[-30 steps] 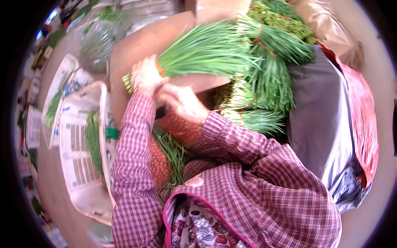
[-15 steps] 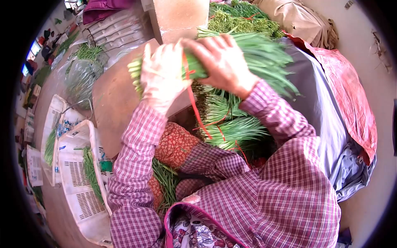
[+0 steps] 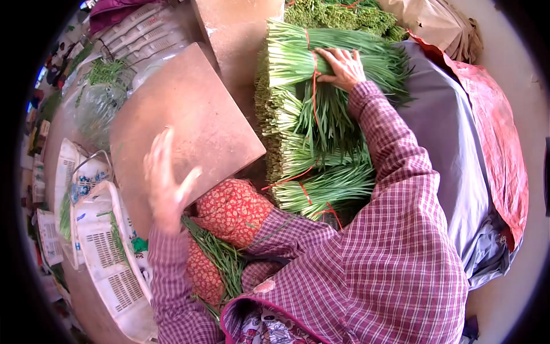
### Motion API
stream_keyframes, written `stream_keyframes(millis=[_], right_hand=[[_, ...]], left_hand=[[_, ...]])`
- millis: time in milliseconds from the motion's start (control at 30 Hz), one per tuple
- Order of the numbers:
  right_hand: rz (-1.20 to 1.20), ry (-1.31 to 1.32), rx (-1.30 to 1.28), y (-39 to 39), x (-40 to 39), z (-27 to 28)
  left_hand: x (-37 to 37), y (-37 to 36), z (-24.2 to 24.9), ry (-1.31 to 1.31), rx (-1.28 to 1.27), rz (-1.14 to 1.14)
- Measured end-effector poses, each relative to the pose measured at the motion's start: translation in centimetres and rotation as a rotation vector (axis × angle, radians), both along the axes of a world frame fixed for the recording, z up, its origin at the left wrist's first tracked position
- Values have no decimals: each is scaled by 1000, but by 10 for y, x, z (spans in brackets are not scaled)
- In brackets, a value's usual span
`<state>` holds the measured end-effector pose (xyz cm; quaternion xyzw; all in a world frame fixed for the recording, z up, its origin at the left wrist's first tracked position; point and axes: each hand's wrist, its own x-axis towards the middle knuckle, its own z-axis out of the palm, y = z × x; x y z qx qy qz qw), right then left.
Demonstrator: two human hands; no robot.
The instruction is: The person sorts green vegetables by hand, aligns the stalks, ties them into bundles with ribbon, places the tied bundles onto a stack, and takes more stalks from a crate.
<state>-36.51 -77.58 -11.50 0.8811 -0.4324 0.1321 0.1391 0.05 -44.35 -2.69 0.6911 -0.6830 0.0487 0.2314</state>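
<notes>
A bundle of long green garlic chives (image 3: 289,54) lies on top of a stack, its pale cut ends to the left and a red tie around it. My right hand (image 3: 344,69) rests on the bundle just right of the tie, fingers and thumb apart. Below it more tied chive bundles (image 3: 326,186) are piled, with loose ends of red ties hanging. My left hand (image 3: 163,175) is raised over the left part of a brown board (image 3: 189,109), fingers spread and holding nothing; motion blurs it slightly. Loose green stalks (image 3: 220,258) lie beside my knee.
White plastic crates (image 3: 109,246) with some greens stand at the left. A clear bag of greens (image 3: 103,103) sits beyond the board. Grey cloth (image 3: 441,132) and a red sheet (image 3: 495,137) lie to the right. More tied greens (image 3: 344,20) are at the back.
The chive bundle, held in both hands before, now lies on the stack to the right. My left hand has let go and moved down and left; my right hand stays on the bundle.
</notes>
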Motion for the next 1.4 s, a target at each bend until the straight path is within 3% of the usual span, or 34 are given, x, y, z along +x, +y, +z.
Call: stream_keyframes(millis=[100, 233, 333, 367, 400, 433, 500, 533, 567, 633, 667, 700, 733, 767, 800, 833, 867, 933, 967, 1033, 1233, 1400], right_hand=[[-45, 105, 30, -5, -10, 20], [-109, -104, -89, 1, 4, -32], [-104, -197, -204, 14, 10, -40], [-84, -47, 151, 17, 4, 12], [-146, -34, 244, 33, -10, 11], [35, -29, 207, 18, -2, 46], [6, -43, 124, 56, -33, 46], [32, -237, 395, 80, -28, 87], [116, -259, 453, 103, -57, 64], [279, -300, 586, 152, -114, 21], [101, -628, 997, 224, -106, 40], [82, -583, 1206, 256, -130, 23], [72, -595, 1227, 259, -127, 31], [-321, -643, 1608, 307, -163, -13], [-465, -672, 1651, 333, -182, -48], [-519, -703, 1669, 336, -180, -50], [-703, -535, 1683, 370, -199, -98], [-771, -593, 1557, 391, -213, -142], [-889, -202, 1067, 408, -220, -200], [-851, -100, 925, 415, -235, -239], [-999, -178, 907, 428, -232, -327], [-1092, -317, 896, 435, -237, -335]], left_hand=[[17, 46, 2, 93, 42, 109], [32, 67, -5, 155, 77, 176], [-9, 31, -3, 136, 17, -90], [-44, 18, 5, 186, 15, -249], [-63, 17, 6, 185, -9, -351], [-70, 11, 5, 171, -50, -430], [-93, -4, -19, 104, 147, -825], [-97, -5, -18, 148, 99, -820], [-94, -15, -50, 102, 260, -934], [-76, -19, -83, 85, 418, -928], [-67, -19, -100, 172, 546, -763], [-60, -15, -111, 151, 595, -719], [-37, -15, -125, 136, 623, -671], [-31, -13, -142, 123, 675, -649], [-35, -11, -139, 116, 680, -662], [-35, -9, -130, 106, 668, -605], [-39, -3, -126, 96, 664, -552], [-40, 2, -122, 97, 631, -558], [-40, 4, -118, 99, 609, -557], [-38, 5, -122, 96, 574, -545], [-43, 8, -123, 90, 581, -479], [-43, 6, -123, 108, 551, -470]])
